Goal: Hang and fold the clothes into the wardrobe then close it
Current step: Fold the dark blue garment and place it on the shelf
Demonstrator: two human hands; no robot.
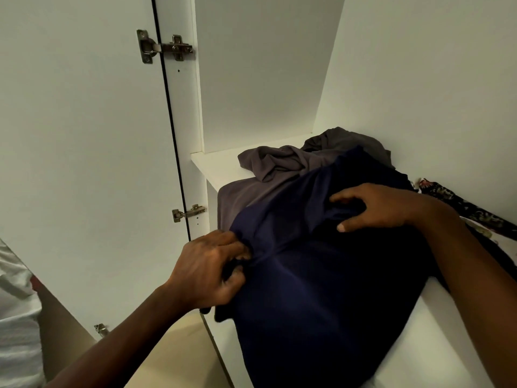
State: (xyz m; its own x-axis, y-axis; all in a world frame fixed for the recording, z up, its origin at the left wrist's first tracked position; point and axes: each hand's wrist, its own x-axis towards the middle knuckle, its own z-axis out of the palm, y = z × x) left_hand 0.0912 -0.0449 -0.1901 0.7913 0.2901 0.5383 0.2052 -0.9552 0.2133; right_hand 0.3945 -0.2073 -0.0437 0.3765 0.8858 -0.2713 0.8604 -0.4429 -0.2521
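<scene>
A navy blue garment [321, 289] lies spread over the white wardrobe shelf [221, 163] and hangs over its front edge. My left hand [207, 267] pinches its left edge, fingers curled into the cloth. My right hand [375, 208] lies on top of the garment further back, fingers and thumb curled and bunching a fold of the navy cloth. Behind it a crumpled grey garment [277, 166] sits on the same shelf, partly under the navy one.
The wardrobe door [84, 135] stands open on the left, with metal hinges [165, 47] along its edge. A dark floral patterned cloth [461, 205] lies at the shelf's right by the side wall. White fabric [16, 317] shows at the lower left.
</scene>
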